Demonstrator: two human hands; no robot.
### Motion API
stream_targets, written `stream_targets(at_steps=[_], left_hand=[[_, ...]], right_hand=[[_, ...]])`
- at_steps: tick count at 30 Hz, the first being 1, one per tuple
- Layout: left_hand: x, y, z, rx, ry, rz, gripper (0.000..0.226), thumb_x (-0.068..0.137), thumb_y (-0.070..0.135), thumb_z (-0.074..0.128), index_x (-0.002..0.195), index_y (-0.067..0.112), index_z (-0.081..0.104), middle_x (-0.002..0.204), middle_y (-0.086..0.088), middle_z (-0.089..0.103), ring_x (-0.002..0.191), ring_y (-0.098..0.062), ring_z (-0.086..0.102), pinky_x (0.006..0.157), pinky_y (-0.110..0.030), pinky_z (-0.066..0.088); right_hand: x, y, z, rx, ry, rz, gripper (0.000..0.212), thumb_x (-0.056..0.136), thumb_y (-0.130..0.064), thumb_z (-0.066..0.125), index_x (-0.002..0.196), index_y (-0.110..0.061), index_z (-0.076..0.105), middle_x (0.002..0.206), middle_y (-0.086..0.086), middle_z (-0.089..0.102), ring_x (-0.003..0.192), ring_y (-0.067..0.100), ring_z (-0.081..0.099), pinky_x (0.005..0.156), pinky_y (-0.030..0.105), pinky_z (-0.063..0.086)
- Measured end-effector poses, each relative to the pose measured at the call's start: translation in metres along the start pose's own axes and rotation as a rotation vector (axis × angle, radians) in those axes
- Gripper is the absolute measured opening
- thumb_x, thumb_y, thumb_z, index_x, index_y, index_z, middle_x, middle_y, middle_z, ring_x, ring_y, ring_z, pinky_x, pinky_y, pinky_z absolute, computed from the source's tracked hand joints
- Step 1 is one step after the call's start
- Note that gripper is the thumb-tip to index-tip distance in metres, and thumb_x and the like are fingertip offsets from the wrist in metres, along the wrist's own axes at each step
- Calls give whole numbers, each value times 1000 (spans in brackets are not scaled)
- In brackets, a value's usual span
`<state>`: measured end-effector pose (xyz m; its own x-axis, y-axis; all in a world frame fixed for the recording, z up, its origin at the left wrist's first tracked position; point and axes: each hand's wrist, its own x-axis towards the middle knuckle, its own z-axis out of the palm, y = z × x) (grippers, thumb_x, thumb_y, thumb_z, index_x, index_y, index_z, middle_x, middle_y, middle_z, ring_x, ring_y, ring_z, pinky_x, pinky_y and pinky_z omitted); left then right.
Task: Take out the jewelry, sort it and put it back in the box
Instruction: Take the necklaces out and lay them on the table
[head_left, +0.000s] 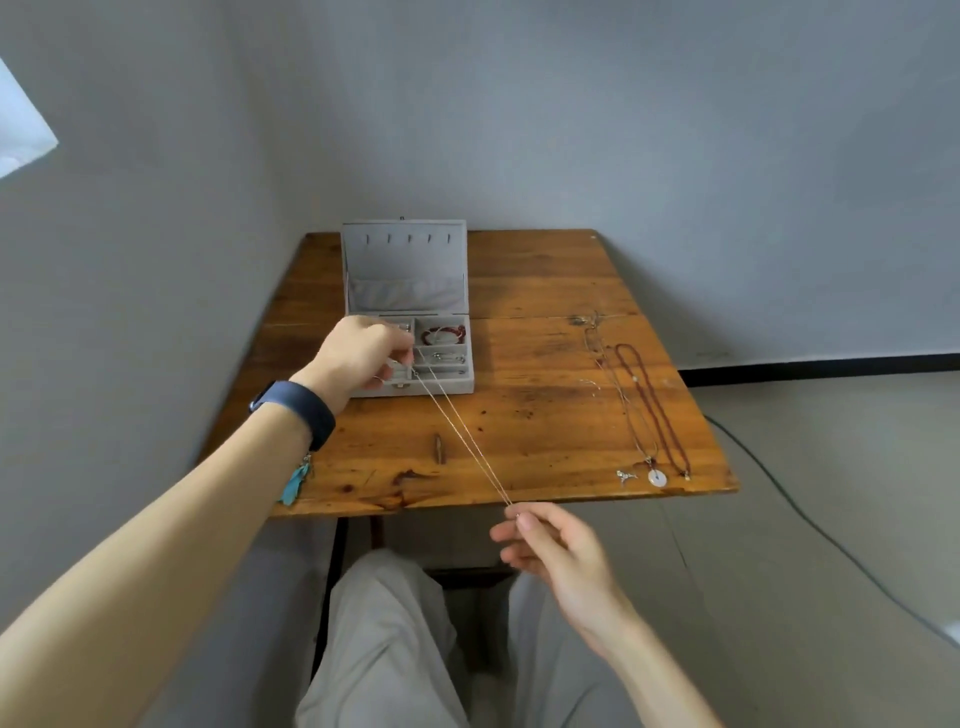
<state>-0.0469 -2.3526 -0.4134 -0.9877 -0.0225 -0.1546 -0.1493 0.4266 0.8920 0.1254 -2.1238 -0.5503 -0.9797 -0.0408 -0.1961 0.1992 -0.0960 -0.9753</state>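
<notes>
A fine silver chain necklace (462, 436) is held taut as a doubled strand: its far end is pinched in the curled left hand (363, 353) over the open grey felt jewelry box (410, 270), its near end between thumb and forefinger of the right hand (556, 551) just past the near edge of the brown wooden table (540, 364). A dark red bead necklace (657, 410) and a white disc pendant (657, 477) are laid at the table's right

Left hand (363, 358) stretched far forward, fingers pinched — right hand (558, 553) pinching nearer the body.
</notes>
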Motion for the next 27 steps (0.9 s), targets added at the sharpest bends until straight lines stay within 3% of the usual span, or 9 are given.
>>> stream_targets(at_steps=[2,4,9,12,14,18,22,24,27], left_hand=[[-1,1,3,-89,-147,-155,12,90,22,62,82,16,66,66,4,60,49,-8,46,49,-22,41],[-1,-2,5,-25,-236,-197,15,89,24,64,75,17,64,65,4,55,50,-8,45,50,-23,39],[2,-9,13,217,-272,-47,17,91,36,68,94,19,71,64,4,56,53,-10,46,47,-22,37],[6,-6,21,458,-279,53,14,93,43,65,93,29,68,84,8,60,70,-10,53,55,-25,41],[10,-5,23,506,-310,70,13,92,44,65,92,32,67,94,5,62,74,-10,54,58,-26,41],[13,-4,23,541,-418,67,17,91,46,66,96,31,69,87,2,63,69,-15,53,58,-27,41],[17,-7,29,754,-568,124,16,93,45,64,100,31,69,99,9,64,95,-10,58,87,-35,45],[20,-6,37,786,-572,163,17,91,46,64,98,31,70,95,10,65,92,-8,58,84,-34,43],[25,-1,60,678,-452,237,19,88,50,67,95,33,72,95,12,68,92,-6,60,74,-27,43]], right_hand=[[-5,3,-7,13,21,22,19,101,-24,57,105,-29,74,103,6,76,91,23,73,80,30,58],[-10,8,-14,24,42,40,19,100,-26,58,104,-34,75,103,6,76,93,24,72,82,30,58],[-18,19,-27,70,56,70,20,93,-34,62,108,-35,75,107,6,76,96,23,72,83,29,57],[-19,26,-32,57,64,85,20,99,-24,60,108,-32,76,108,5,76,98,22,72,83,27,57],[-20,30,-35,46,81,87,20,99,-23,59,111,-28,74,107,4,76,98,22,72,82,27,57],[-22,33,-39,23,146,84,18,100,-20,58,112,-23,72,101,1,77,92,19,73,78,25,57],[-25,36,-48,-31,207,77,17,101,-14,56,109,-20,70,93,-3,78,85,13,72,74,21,57],[-29,38,-54,-29,236,69,17,101,-11,56,109,-18,69,92,-3,78,81,12,72,74,22,57],[-33,38,-63,4,272,67,15,99,-9,58,109,-15,68,91,-1,78,79,14,73,72,21,57]])
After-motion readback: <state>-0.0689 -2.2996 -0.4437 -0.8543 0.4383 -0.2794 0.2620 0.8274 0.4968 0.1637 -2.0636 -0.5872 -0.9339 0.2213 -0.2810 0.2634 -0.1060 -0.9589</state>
